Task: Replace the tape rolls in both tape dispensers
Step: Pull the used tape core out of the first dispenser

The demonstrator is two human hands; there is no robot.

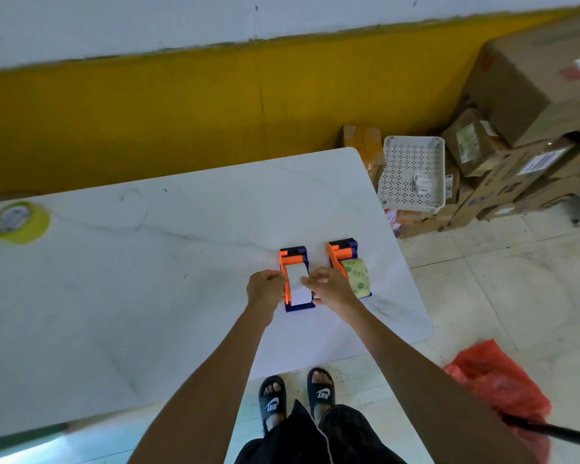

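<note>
White desk [148, 279] by yellow wall. Two tape dispensers side by side near right edge. Both arms outstretched: left hand [264, 289] and right hand [329, 287] grip curled on white roll [297, 283] in left dispenser [295, 279]. Right dispenser [344, 259] carries greenish roll [358, 274].

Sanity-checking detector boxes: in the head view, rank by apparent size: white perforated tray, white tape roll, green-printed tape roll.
1. white perforated tray
2-3. white tape roll and green-printed tape roll: alike, both partly hidden, so unranked.
</note>
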